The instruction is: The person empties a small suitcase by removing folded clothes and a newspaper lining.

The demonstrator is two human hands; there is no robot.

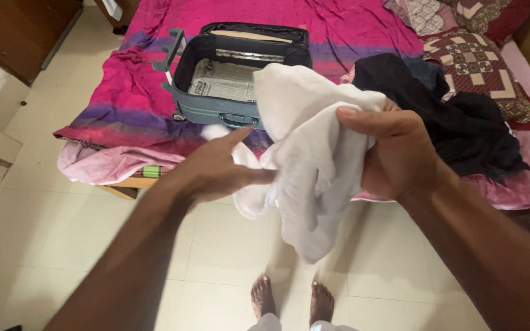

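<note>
A white cloth garment [305, 147] hangs bunched in front of me, above the floor. My right hand [394, 153] grips its upper right part, thumb over the top. My left hand [216, 171] reaches in from the left with fingers spread flat, touching the lower left folds of the garment. Behind it, an open grey-blue suitcase [216, 110] lies on the bed, lined with newspaper [225, 79].
The bed carries a pink and purple sheet [124, 92]. A pile of dark clothes [455, 116] lies to the right, with patterned pillows [480, 61] beyond. My bare feet [289, 300] stand on a cream tiled floor [62, 233]. A wooden cabinet [19, 30] is far left.
</note>
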